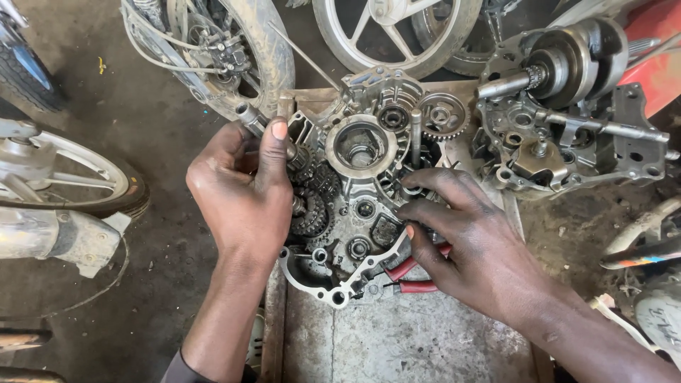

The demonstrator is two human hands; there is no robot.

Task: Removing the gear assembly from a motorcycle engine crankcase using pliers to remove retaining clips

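Left hand (241,191) fingers curl tight round a gear shaft (301,167), thumb pressed up along it, at the left edge of the engine crankcase half (358,184). Right hand (464,241) fingertips pinch a small part at the case centre, red-handled pliers (415,276) under the palm. Case sits on a metal tray (397,340); second engine half (567,120) just right, wheels (397,32) behind.
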